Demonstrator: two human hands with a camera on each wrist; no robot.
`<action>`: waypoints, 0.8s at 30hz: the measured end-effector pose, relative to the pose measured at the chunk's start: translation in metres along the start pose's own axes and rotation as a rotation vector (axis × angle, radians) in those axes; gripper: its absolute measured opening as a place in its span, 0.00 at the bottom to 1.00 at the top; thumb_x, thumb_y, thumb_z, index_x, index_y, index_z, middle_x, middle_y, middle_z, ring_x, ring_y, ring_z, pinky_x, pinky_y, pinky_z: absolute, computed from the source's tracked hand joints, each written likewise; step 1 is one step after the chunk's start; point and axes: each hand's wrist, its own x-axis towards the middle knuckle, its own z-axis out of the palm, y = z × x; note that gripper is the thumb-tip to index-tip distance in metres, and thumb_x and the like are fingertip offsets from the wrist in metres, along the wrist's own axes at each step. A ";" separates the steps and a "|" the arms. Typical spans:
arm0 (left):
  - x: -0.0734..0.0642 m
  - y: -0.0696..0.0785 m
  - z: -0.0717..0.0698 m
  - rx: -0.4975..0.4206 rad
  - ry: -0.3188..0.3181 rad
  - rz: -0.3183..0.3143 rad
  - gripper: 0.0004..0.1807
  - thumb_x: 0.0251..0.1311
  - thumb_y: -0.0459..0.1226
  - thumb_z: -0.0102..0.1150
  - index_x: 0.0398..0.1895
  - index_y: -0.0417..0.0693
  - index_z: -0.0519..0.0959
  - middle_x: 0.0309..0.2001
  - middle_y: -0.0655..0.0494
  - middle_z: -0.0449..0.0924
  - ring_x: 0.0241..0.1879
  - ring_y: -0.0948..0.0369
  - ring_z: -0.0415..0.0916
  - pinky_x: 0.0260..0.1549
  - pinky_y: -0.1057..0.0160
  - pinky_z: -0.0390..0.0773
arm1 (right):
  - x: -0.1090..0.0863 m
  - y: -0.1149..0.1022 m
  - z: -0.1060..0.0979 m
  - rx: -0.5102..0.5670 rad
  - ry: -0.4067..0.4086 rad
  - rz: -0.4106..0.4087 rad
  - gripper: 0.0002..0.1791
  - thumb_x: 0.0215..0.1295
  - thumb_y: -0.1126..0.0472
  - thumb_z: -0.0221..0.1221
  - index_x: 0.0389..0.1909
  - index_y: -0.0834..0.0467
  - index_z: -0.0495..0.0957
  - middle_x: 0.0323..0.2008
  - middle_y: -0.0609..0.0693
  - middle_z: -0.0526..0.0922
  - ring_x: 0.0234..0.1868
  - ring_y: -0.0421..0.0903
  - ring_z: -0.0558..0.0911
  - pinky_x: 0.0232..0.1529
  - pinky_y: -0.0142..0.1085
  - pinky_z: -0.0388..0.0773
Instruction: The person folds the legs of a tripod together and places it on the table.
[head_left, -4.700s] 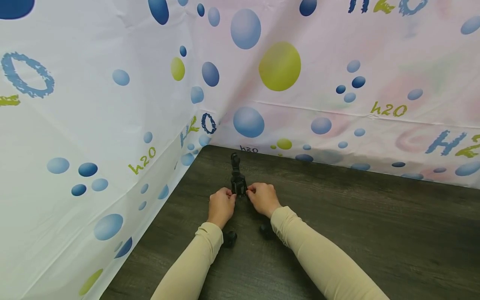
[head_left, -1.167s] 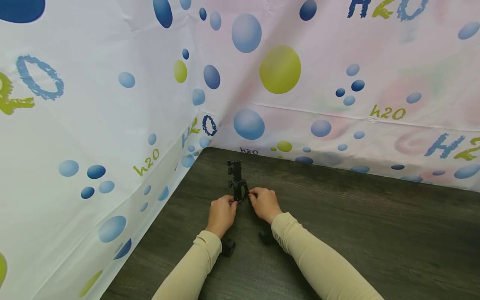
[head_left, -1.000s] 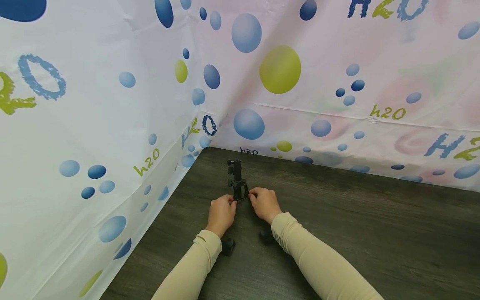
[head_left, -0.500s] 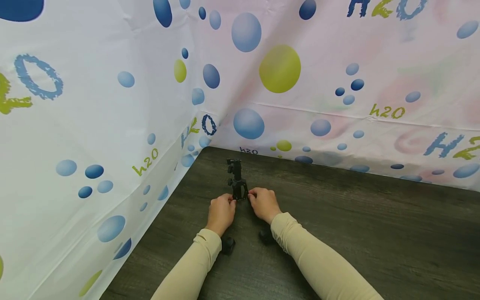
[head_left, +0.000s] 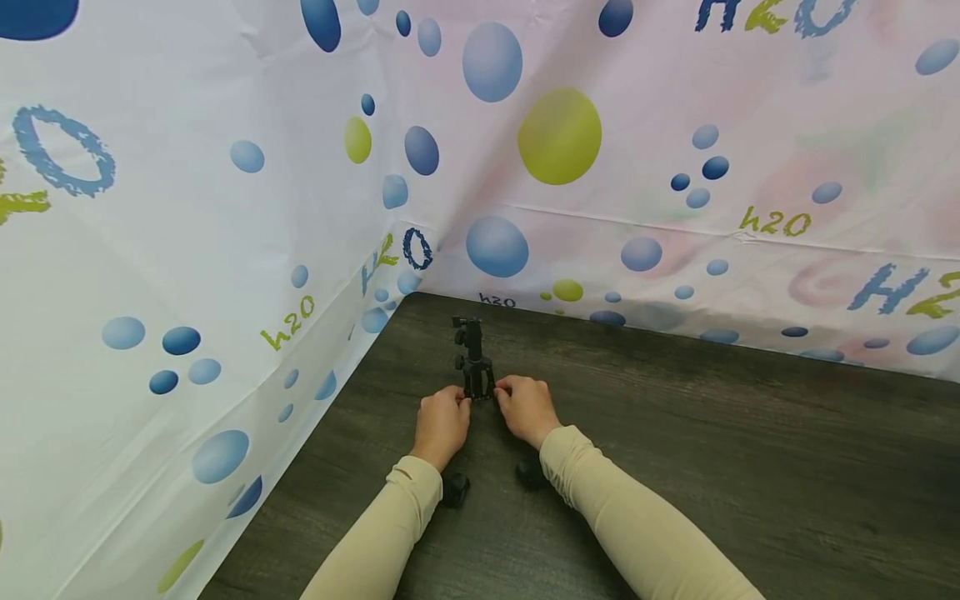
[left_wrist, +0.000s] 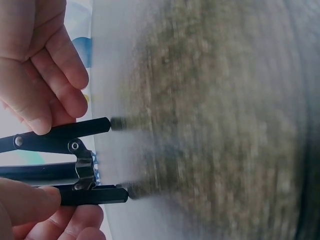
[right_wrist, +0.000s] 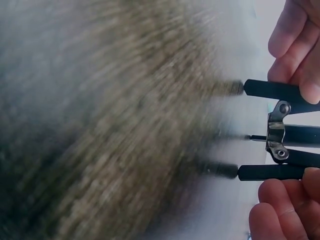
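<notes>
The tripod (head_left: 473,342) now shows its knobs (head_left: 460,362) leftward; your left hand (head_left: 441,423) and right hand (head_left: 529,410) pinch its legs (left_wrist: 87,130), seemingly steadying it

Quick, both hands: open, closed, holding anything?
Left hand: closed, pinching one leg of the black tripod.
Right hand: closed, pinching another leg.

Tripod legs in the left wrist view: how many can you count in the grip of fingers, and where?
2: the upper leg, pinched by the right hand, and the lower leg, pinched by the left hand. Any third may be hidden.
</notes>
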 end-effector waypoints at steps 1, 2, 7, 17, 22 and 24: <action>0.000 0.000 0.000 0.001 0.000 -0.001 0.05 0.64 0.32 0.65 0.38 0.39 0.85 0.34 0.48 0.86 0.31 0.53 0.83 0.33 0.52 0.82 | 0.000 0.000 0.000 0.000 0.000 0.001 0.11 0.71 0.61 0.60 0.46 0.61 0.86 0.42 0.55 0.88 0.46 0.56 0.85 0.50 0.50 0.79; 0.000 0.000 0.000 0.000 0.000 -0.004 0.05 0.65 0.32 0.64 0.38 0.39 0.85 0.34 0.48 0.86 0.32 0.53 0.83 0.33 0.52 0.82 | 0.000 0.000 0.000 0.001 0.000 0.001 0.11 0.71 0.61 0.60 0.46 0.61 0.86 0.42 0.55 0.88 0.46 0.56 0.85 0.50 0.50 0.79; 0.001 0.001 0.001 -0.001 0.002 0.000 0.05 0.65 0.32 0.64 0.38 0.38 0.85 0.35 0.47 0.86 0.32 0.52 0.83 0.34 0.52 0.82 | 0.000 0.000 -0.001 -0.005 0.005 -0.004 0.11 0.71 0.61 0.60 0.46 0.61 0.86 0.42 0.55 0.88 0.46 0.56 0.85 0.50 0.50 0.79; 0.005 -0.002 0.000 -0.005 0.015 0.006 0.06 0.65 0.32 0.64 0.39 0.38 0.85 0.35 0.47 0.86 0.34 0.50 0.84 0.36 0.51 0.82 | -0.003 -0.001 0.000 -0.018 -0.026 -0.006 0.11 0.71 0.61 0.60 0.46 0.61 0.86 0.42 0.54 0.88 0.46 0.56 0.85 0.50 0.50 0.79; 0.008 -0.003 -0.001 0.019 0.021 0.012 0.06 0.65 0.32 0.64 0.40 0.37 0.86 0.37 0.46 0.86 0.37 0.48 0.84 0.39 0.49 0.82 | -0.005 -0.002 0.002 -0.019 -0.045 -0.017 0.10 0.71 0.61 0.60 0.45 0.61 0.86 0.42 0.55 0.87 0.46 0.56 0.85 0.49 0.49 0.80; 0.008 -0.004 -0.002 0.027 0.027 0.016 0.06 0.64 0.32 0.64 0.40 0.37 0.86 0.37 0.45 0.86 0.37 0.48 0.84 0.39 0.48 0.82 | -0.006 -0.003 0.003 -0.026 -0.048 -0.025 0.10 0.70 0.62 0.61 0.45 0.61 0.86 0.41 0.55 0.88 0.46 0.55 0.85 0.49 0.49 0.80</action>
